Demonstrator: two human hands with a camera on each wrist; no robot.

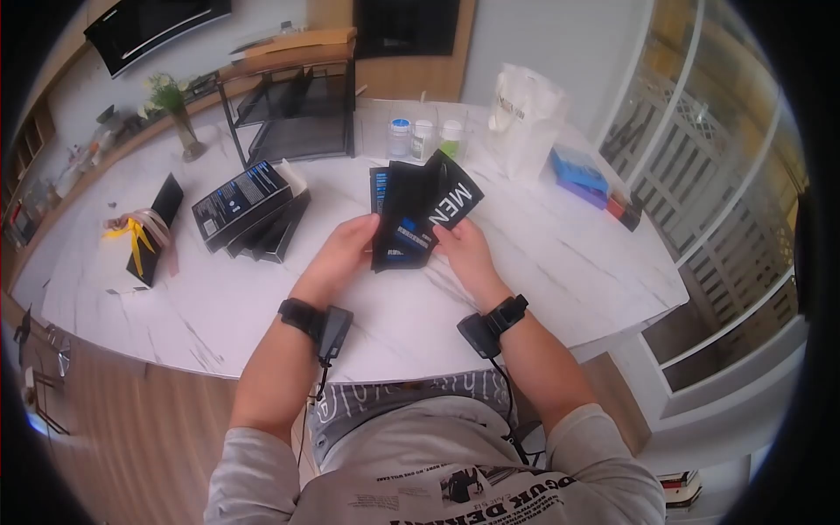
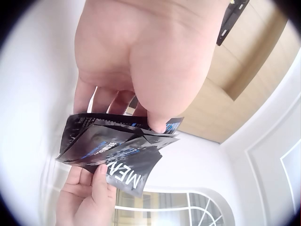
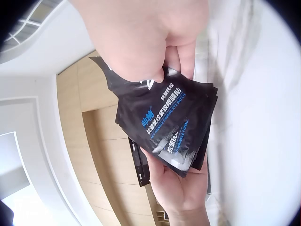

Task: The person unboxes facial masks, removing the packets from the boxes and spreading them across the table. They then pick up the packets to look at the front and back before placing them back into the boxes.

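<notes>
Several black foil sachets (image 1: 404, 206) with blue and white print are fanned out between both hands above the marble-look table (image 1: 332, 328). At their left edge the left hand (image 1: 348, 243) grips them, its thumb on the near face and its fingers behind, as the left wrist view shows. The right hand (image 1: 468, 249) pinches the sachet marked MEN, which tilts to the right over the others. In the right wrist view the front sachets (image 3: 164, 122) read "eye patch". The sachets partly hide the fingers of both hands.
Black boxes (image 1: 241, 206) are stacked left of the hands, beside a black-and-white box with ribbons (image 1: 140, 232). Behind stand a mesh tray rack (image 1: 302, 122), a clear holder with bottles (image 1: 400, 138), a white bag (image 1: 525, 118) and a blue box (image 1: 577, 171).
</notes>
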